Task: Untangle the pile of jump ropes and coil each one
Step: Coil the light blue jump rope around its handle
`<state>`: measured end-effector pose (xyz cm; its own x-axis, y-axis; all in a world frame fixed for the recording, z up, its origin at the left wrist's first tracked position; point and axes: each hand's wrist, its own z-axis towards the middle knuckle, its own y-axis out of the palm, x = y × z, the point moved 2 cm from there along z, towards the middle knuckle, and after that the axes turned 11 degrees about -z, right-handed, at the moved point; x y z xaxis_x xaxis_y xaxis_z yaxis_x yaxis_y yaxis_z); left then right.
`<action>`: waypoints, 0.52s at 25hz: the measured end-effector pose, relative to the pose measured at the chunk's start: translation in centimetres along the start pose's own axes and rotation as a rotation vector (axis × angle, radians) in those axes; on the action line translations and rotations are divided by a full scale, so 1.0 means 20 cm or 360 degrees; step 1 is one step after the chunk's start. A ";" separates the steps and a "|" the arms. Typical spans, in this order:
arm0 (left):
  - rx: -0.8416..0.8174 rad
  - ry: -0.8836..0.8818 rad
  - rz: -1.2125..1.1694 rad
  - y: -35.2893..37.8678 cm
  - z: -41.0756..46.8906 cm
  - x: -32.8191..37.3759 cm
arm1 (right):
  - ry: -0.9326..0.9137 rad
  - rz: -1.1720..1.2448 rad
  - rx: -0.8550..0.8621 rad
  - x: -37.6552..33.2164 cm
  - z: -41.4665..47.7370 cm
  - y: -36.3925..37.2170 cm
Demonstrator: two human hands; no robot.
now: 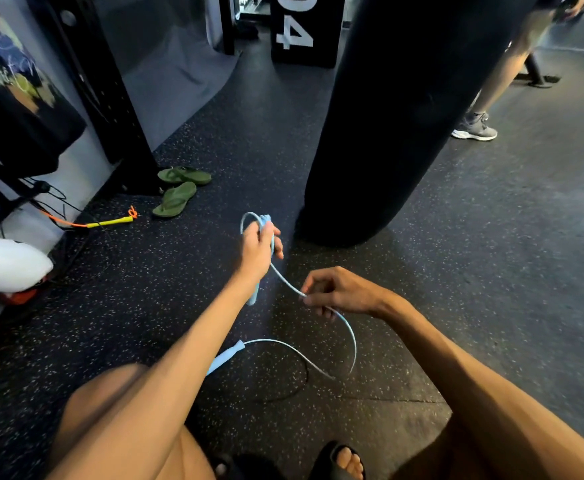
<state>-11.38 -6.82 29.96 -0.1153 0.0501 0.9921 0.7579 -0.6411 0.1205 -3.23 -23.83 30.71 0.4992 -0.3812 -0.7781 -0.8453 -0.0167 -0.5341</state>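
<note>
Black punching bag [401,109] standing on speckled rubber floor [491,271]. Left of the bag: green flip-flops [179,190]; farther left, a white bag [10,265]. Right of the bag: a bystander's grey sneaker [475,129].

We see a dark speckled rubber floor [214,140]; on it lie two green flip-flops [179,190], a yellow-handled orange rope [110,221] and a thin black rope [297,386].

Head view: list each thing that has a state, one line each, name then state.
light blue jump rope: partly coiled, the rest loose on the floor
left hand: grip shut on the rope's loops
right hand: pinching the rope's free run
loose blue handle: lying on the floor
yellow and orange rope: on the floor, uncoiled
green sandals: off, lying on the floor
</note>
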 end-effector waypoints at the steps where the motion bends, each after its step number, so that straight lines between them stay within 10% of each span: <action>1: -0.0084 0.0008 0.0175 0.01 -0.01 -0.01 | -0.0052 -0.0043 0.0065 -0.02 0.00 -0.01; 6: -0.0470 -0.0078 0.0590 0.03 -0.07 -0.01 | -0.0232 -0.0217 0.0511 -0.06 -0.02 -0.09; 13: -0.0982 -0.0672 0.0041 0.09 -0.13 -0.03 | -0.0216 -0.0258 0.1093 0.00 -0.01 -0.16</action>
<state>-11.60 -10.04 29.51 0.2479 0.2394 0.9387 0.2446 -0.9531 0.1784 -0.61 -23.98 32.45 0.6654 -0.3043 -0.6816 -0.4698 0.5389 -0.6992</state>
